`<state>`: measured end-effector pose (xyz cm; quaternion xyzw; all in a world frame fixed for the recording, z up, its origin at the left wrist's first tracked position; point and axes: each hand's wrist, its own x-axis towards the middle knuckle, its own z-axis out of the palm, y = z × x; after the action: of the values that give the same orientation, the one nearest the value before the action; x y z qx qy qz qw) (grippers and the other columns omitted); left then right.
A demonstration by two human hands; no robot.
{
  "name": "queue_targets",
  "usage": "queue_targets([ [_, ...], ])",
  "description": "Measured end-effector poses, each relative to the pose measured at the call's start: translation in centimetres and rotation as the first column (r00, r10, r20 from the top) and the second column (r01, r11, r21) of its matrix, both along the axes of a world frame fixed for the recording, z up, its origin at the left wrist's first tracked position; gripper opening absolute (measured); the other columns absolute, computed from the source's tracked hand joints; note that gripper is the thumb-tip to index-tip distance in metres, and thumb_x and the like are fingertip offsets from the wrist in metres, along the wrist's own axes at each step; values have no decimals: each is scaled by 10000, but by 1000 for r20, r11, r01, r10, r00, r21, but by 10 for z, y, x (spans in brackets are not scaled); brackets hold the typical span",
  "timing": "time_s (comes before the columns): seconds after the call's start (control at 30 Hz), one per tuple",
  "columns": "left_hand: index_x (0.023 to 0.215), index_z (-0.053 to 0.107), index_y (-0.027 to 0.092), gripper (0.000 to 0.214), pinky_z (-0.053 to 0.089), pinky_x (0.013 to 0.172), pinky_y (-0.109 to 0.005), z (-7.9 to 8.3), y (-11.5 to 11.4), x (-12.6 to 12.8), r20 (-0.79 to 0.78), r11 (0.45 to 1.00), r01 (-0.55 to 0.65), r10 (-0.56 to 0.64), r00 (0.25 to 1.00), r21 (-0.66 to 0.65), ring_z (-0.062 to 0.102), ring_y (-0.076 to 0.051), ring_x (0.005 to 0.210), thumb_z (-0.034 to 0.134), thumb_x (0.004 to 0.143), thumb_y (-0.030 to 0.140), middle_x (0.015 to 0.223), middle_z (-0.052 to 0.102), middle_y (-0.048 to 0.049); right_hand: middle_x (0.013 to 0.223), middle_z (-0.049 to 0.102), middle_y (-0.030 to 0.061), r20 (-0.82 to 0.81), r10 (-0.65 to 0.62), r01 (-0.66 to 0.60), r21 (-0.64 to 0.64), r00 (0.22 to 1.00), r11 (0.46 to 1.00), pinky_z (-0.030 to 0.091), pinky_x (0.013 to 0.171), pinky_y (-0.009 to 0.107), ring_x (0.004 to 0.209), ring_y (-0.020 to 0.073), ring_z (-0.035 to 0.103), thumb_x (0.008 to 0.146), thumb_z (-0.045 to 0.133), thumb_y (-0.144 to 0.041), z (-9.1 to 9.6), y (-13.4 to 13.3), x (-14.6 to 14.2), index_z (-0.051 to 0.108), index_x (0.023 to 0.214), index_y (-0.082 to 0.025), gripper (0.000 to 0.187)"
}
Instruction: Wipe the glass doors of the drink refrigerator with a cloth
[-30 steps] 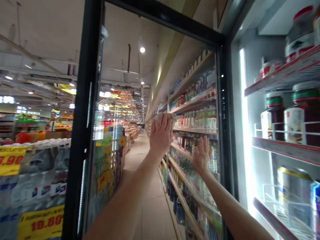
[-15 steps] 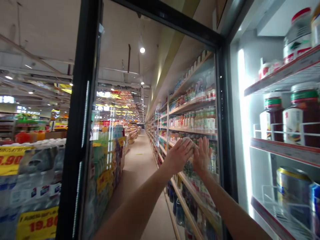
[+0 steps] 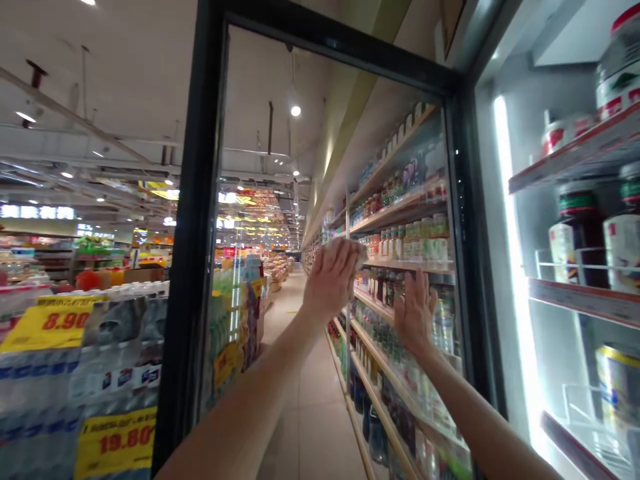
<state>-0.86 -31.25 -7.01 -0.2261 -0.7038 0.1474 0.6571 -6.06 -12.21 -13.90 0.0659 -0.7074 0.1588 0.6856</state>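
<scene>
My left hand lies against the glass door with a pale, crumpled cloth under its fingers. Most of the cloth is hidden behind the hand, and an edge shows at the fingertips. To the right and a little lower, my right hand is raised with its fingers stretched up at the glass. Nothing shows in it, and it is apart from the left hand. The door's black frame surrounds the pane.
On the right stands a lit refrigerator with wire-fronted shelves, bottles and a can. Packs of bottled water with yellow price signs are stacked on the left. Through the glass an aisle floor runs beside drink shelves.
My left hand has moved left and up across the glass with the cloth, away from my right hand. Before, both hands were close together at the cloth. The view has shifted slightly left.
</scene>
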Motion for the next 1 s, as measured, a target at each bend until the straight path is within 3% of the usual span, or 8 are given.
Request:
queue_targets([
  [0.1,1366,375,126,487,218,1114,-507,24,-1,2,-32,988,4,1,999,157,223,-276,1384,334,910,293,1474,316,-100,1512,243,102,-42,81,-78,78,996,994,209,1097,513,1411,233,175,939,262,-319,29,-29,10,166,1463,-228,541],
  [0.2,1359,389,137,481,188,1129,-496,33,-6,5,-31,987,35,-31,999,156,233,-260,1383,339,909,299,1468,330,-90,1505,269,88,-62,101,-97,74,993,993,209,1101,488,1410,219,181,940,253,-304,48,-50,11,156,1466,-240,538],
  [0.3,1361,389,143,486,152,1138,-493,39,-29,10,-39,971,62,-55,998,230,217,-252,1389,339,908,312,1468,332,-91,1512,254,80,-66,86,-81,72,994,994,204,1100,493,1408,222,183,935,271,-307,52,-54,7,148,1465,-259,546],
  [0.43,1373,370,140,522,112,1138,-511,48,-66,17,-120,890,108,-61,991,442,184,-277,1396,369,895,352,1479,305,-115,1519,231,81,-74,74,-68,82,995,994,203,1097,509,1409,237,176,933,290,-321,47,-52,5,200,1454,-273,531],
  [0.53,1391,334,117,553,114,1133,-525,34,-67,15,-146,840,117,-46,988,530,144,-293,1403,377,890,347,1489,271,-145,1519,229,87,-67,63,-57,90,996,994,205,1095,517,1410,245,174,934,292,-319,47,-54,5,265,1435,-267,505],
  [0.7,1368,385,167,476,149,1143,-469,-2,-49,4,-7,976,39,-39,999,216,198,-232,1396,338,912,295,1460,347,-88,1515,241,90,-42,49,-46,84,998,995,201,1097,525,1410,247,175,938,294,-321,48,-57,3,305,1420,-259,486],
  [0.9,1364,382,115,511,185,1118,-513,15,-80,-4,-49,883,1,25,999,469,208,-292,1387,378,892,311,1471,307,-140,1501,271,114,-49,18,-14,75,999,997,214,1084,534,1403,263,197,937,297,-348,48,-60,-7,374,1388,-231,473],
  [1.0,1368,370,100,513,193,1114,-517,4,-72,-12,-41,896,-17,40,998,443,187,-299,1390,372,892,292,1473,295,-150,1499,274,117,-60,2,3,78,998,997,209,1085,527,1403,260,194,936,303,-356,48,-63,-12,372,1390,-227,477],
])
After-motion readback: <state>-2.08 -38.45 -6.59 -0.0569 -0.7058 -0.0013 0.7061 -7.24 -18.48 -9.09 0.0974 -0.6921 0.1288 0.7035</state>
